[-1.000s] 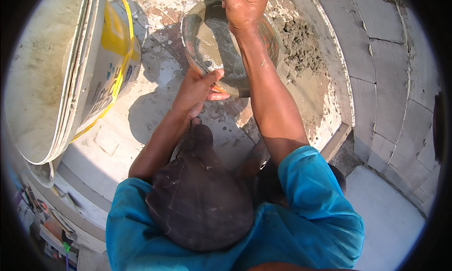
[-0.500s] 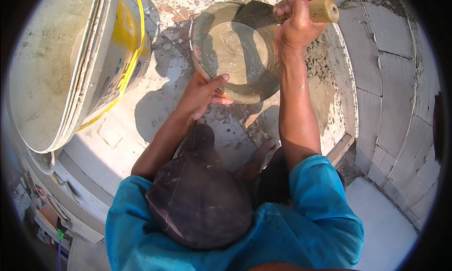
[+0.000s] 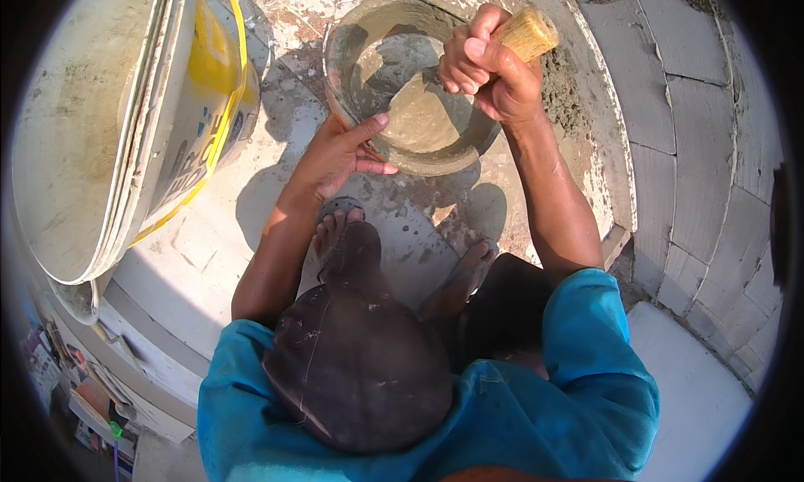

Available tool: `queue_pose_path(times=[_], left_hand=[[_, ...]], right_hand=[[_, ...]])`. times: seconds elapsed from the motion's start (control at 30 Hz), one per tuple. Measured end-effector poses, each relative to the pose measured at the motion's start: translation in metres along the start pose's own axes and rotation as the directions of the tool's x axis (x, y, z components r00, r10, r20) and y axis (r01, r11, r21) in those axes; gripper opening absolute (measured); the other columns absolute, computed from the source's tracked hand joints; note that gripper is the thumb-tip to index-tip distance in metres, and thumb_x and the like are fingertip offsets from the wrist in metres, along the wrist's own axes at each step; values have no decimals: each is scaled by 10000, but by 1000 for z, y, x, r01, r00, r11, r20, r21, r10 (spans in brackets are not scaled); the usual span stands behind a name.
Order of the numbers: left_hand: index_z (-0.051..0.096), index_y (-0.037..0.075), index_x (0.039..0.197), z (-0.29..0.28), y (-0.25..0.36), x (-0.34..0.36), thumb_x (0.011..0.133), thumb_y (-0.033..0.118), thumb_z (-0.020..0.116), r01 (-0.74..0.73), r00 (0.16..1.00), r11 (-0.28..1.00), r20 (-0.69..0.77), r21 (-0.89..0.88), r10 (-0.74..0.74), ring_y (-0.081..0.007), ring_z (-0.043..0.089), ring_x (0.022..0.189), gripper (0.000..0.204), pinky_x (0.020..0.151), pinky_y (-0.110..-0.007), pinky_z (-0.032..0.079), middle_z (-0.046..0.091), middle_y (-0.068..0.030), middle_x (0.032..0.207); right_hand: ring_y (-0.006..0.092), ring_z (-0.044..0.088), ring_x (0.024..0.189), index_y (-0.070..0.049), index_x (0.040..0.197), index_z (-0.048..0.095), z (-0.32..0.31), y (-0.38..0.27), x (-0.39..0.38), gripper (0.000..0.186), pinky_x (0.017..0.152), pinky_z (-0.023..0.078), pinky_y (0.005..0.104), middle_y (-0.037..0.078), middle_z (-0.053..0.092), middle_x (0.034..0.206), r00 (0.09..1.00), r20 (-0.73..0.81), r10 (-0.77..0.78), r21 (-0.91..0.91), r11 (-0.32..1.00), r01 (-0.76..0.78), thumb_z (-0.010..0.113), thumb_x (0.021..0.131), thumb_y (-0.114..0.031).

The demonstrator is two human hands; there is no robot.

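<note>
Building site, sunlit. Shows in the pale grey block wall (image 3: 697, 139) with rough joints, the round, mortar-smeared basin (image 3: 437, 163), the big white-and-yellow plastic bucket (image 3: 180, 122) and the splattered pale floor (image 3: 402, 221).

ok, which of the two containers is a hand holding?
The round basin with wet grey mix: the left hand grips its edge, thumb over the rim. Neither hand touches the white bucket with the yellow handle.

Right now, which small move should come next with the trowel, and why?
Probably sweep the trowel through the wet mix in the basin: its blade is over the basin, the right grip holds its handle, and the left grip holds the basin.
</note>
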State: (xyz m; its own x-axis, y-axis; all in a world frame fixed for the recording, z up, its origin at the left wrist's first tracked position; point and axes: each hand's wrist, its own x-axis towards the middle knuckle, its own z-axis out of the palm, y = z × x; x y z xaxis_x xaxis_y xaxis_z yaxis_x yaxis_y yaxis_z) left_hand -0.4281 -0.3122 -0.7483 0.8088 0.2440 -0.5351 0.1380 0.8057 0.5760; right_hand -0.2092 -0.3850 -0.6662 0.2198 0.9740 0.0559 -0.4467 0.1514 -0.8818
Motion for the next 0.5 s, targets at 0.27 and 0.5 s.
queue_pose_path(times=[0.27, 0.5], left_hand=[[285, 31, 1489, 3, -13, 5, 939, 175, 670, 8, 992, 994, -127, 113, 7, -324, 658, 1105, 687, 874, -469, 591, 550, -194, 1354], [286, 44, 1500, 36, -11, 4, 944, 139, 647, -80, 986, 997, -150, -8, 78, -344, 594, 1208, 669, 945, -533, 543, 509, -189, 1404]], right_hand=[[186, 669, 1002, -78, 1105, 670, -17, -55, 0, 367, 871, 534, 380, 57, 705, 1102, 812, -119, 571, -889, 303, -344, 806, 857, -313], [335, 696, 937, -161, 1173, 693, 62, -85, 22, 482, 803, 553, 435, 88, 697, 1013, 675, -139, 724, -844, -443, 302, 843, 727, -262]])
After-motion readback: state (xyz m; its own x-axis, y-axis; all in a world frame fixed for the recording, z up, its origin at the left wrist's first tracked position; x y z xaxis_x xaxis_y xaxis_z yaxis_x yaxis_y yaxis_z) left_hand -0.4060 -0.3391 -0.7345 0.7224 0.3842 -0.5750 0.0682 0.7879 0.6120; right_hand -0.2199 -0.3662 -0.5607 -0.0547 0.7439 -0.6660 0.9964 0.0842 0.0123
